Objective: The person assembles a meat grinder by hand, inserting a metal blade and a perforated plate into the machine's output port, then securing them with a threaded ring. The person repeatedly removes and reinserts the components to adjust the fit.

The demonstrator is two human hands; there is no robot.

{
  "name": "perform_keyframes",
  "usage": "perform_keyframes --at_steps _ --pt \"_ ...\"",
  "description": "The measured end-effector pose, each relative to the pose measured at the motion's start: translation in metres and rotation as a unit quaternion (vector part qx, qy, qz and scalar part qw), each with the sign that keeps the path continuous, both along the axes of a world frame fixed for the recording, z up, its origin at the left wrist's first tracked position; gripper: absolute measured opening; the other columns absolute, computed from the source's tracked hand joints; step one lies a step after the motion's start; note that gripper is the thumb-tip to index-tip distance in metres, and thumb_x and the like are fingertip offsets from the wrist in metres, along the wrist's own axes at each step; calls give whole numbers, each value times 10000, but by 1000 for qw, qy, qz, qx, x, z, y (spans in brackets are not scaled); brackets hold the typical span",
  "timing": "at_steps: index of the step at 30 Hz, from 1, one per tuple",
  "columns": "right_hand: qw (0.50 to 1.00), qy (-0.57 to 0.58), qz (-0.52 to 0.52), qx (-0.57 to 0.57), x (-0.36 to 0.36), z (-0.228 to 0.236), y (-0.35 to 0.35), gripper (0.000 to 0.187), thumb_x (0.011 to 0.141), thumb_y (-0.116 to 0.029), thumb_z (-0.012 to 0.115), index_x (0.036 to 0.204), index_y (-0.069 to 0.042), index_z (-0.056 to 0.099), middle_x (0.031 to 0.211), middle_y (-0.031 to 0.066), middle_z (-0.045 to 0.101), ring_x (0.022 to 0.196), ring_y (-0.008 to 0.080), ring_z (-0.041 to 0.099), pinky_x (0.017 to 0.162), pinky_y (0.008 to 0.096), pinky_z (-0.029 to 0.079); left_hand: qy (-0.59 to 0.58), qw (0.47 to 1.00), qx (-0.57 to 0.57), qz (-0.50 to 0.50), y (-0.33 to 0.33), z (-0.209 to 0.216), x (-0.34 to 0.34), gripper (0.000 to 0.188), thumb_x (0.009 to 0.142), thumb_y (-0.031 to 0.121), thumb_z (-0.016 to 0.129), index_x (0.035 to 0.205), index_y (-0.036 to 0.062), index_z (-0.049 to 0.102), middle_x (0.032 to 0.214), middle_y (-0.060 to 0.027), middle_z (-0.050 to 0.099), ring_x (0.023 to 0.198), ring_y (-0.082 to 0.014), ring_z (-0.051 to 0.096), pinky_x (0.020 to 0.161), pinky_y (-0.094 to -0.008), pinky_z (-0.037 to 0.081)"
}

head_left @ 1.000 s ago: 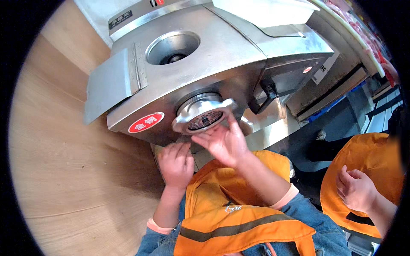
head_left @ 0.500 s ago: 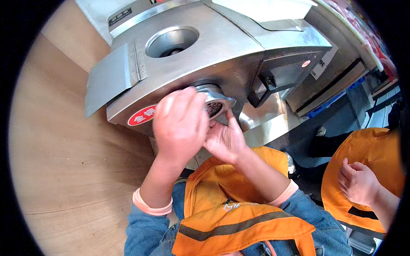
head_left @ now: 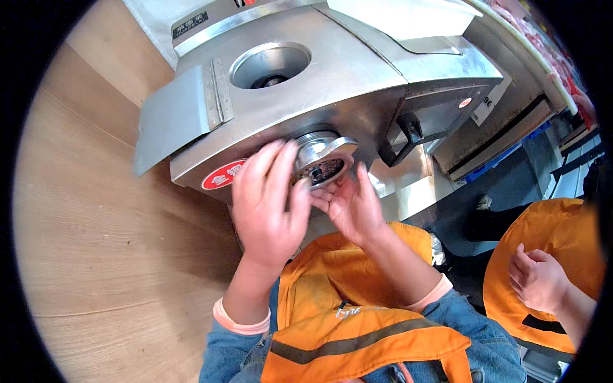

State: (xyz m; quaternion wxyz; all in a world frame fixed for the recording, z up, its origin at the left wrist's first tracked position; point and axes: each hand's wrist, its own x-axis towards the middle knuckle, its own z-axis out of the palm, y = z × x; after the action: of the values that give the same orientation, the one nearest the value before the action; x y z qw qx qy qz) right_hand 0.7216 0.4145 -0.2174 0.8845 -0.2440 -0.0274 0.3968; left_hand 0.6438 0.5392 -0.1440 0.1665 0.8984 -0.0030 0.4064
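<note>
A meat grinder's shiny metal ring (head_left: 348, 148) sits around the outlet on the front of a steel machine (head_left: 345, 70). Inside the ring shows a dark perforated plate (head_left: 332, 169) with a centre pin. My left hand (head_left: 268, 204) is beside the ring's left edge, fingers stretched and apart, slightly blurred by motion. It seems to hold nothing; whether its fingertips touch the ring is unclear. From below, my right hand (head_left: 354, 207) cups the ring's lower rim with its fingers, thumb up at the right side. Part of those fingertips is hidden behind the rim.
A round feed opening (head_left: 271, 64) is in the machine's top, with a hinged metal flap (head_left: 172, 118) to its left. A black handle (head_left: 402, 137) juts out at right. Wooden panelling (head_left: 115, 242) rises close on the left. Another person's hand (head_left: 539, 281) is at lower right.
My left hand has opened its fingers and drawn off the ring's front. The ring's lug stands higher, so the ring appears turned. The whole view has shifted slightly.
</note>
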Motion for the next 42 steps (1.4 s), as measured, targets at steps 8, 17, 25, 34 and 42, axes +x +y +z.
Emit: perform_keyframes --at_steps 8,17,25,34,42 --pt "995 -14 29 94 -10 10 -1 753 933 -608 122 1390 -31 279 1369 124 420 1262 244 418 1060 414 335 123 961 212 -126 -24 42 55 281 698 89 609 978 64 617 996 -83 606 957 -269 561 841 -375 441" --pt "993 39 62 91 3 -7 4 705 940 -602 169 1280 -37 417 1206 154 553 1148 280 517 1000 435 393 -20 961 -276 -1 -1 -61 -9 137 824 -6 581 958 0 554 895 -151 590 794 -268 585 705 -338 473" --pt "894 -365 -92 -242 -3 6 -17 347 926 -93 518 1247 5 432 1127 70 547 1054 145 528 922 289 426 94 879 -457 -100 -11 -102 -10 238 869 -26 559 1106 -9 540 999 -69 617 867 -115 581 785 -259 477" --pt "859 -335 -255 -290 10 -23 -22 174 916 -40 459 1079 -7 511 979 74 609 896 139 569 794 279 461 98 740 -628 -220 -22 -98 1 229 856 47 570 1078 -3 545 1062 -127 602 978 -206 595 850 -322 476" --pt "689 -570 -369 -254 46 92 -77 231 912 -170 458 1060 -19 550 899 114 622 829 244 612 768 317 467 83 350 -843 -401 -26 -64 6 667 896 424 523 1340 -39 342 1347 -245 393 1230 -349 436 1006 -396 418"
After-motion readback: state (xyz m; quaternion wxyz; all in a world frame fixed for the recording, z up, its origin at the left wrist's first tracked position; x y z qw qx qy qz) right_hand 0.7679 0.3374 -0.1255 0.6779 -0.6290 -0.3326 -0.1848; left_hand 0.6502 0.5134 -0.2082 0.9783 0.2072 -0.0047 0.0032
